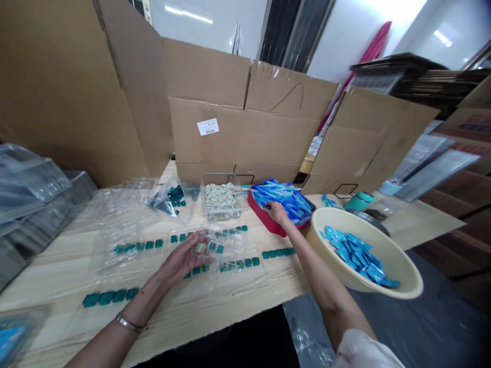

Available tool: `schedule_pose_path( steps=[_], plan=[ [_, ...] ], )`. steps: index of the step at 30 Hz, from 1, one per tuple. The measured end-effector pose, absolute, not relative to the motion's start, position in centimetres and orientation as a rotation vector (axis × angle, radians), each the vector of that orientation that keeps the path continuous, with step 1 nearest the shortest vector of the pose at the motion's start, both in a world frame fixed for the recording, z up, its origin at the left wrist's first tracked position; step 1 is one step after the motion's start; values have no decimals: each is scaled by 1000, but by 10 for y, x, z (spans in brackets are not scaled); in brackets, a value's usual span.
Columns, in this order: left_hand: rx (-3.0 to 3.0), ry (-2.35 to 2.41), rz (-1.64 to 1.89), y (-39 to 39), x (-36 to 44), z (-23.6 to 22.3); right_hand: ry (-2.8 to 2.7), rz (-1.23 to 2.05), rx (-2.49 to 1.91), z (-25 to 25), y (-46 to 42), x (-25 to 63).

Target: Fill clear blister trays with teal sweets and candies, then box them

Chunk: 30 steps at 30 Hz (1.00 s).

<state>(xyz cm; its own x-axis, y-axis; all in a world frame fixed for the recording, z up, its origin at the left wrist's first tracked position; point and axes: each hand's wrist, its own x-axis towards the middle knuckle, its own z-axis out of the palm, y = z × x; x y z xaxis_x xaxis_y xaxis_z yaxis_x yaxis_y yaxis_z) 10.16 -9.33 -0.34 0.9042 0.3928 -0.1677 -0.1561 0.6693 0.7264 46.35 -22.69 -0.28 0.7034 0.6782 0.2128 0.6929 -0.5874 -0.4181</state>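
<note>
Left hand [188, 254] grips clear tray [235, 244], center frame. Right hand [276, 212] is in red bin [265, 219] of blue sticks [297, 203], right of center; can't tell if fingers grip any. Risk: one-sided hold could tip tray, spilling teal pieces [220, 249].

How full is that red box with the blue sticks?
Heaped full: the blue sticks pile up above the rim of the red box, right beside the right hand. Its bottom is hidden.
</note>
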Motion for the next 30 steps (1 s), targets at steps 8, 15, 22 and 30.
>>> schedule_pose_path(
  steps=[8, 15, 22, 30],
  plan=[
    [781, 301, 314, -91, 102, -9, -1354, 52, -2195, 13, -201, 467],
    [744, 294, 307, -90, 103, -11, -795, -45, -1690, 45, -235, 411],
    [733, 300, 275, -92, 104, -7, -1267, 190, -1621, 51, -240, 299],
    [853, 418, 303, -89, 101, -7, -1362, -288, -2140, 64, -296, 332]
  ],
)
